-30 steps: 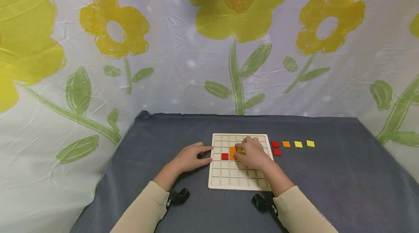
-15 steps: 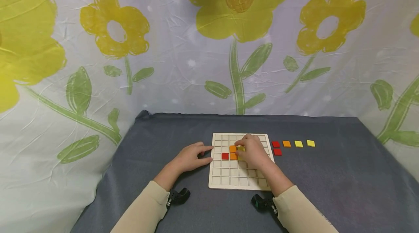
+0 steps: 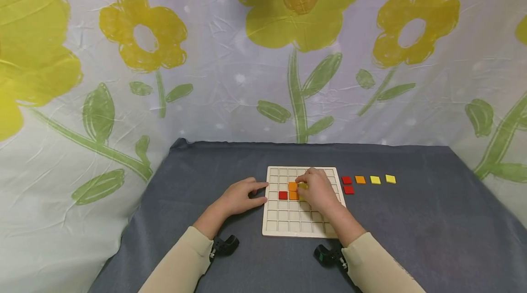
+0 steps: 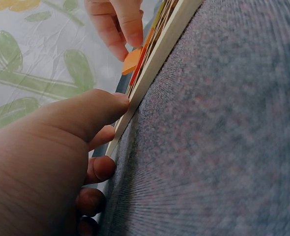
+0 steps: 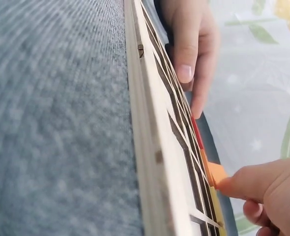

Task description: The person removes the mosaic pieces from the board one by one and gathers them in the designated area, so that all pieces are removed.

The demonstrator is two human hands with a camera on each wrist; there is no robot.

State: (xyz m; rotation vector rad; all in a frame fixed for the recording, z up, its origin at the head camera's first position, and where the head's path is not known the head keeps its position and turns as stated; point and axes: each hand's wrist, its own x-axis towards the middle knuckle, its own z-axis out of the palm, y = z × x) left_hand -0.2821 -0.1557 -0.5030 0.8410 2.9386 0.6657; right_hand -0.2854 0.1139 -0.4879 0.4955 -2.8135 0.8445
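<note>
A pale wooden grid board [image 3: 284,226] lies on the dark cloth. My left hand [image 3: 243,198] rests at its left edge, index finger and thumb spread apart and touching the rim. Over the board's middle, my right hand [image 3: 321,191] pinches an orange tile [image 4: 131,61], which stands tilted up from the grid in both wrist views. Below it in the head view lies another orange tile [image 3: 293,195], with a red tile [image 3: 282,195] to its left. Yellow shows under the right fingers, mostly hidden by them.
Right of the board lie loose tiles: two red, the upper red tile [image 3: 346,180] above the lower red tile [image 3: 348,190], then an orange tile [image 3: 360,180] and two yellow, one a yellow tile [image 3: 390,179]. A flower-printed curtain [image 3: 214,100] hangs behind the cloth.
My right hand's fingertips have shifted slightly left, from over the yellow area to the upper orange tile. The left hand stays at the board's edge.
</note>
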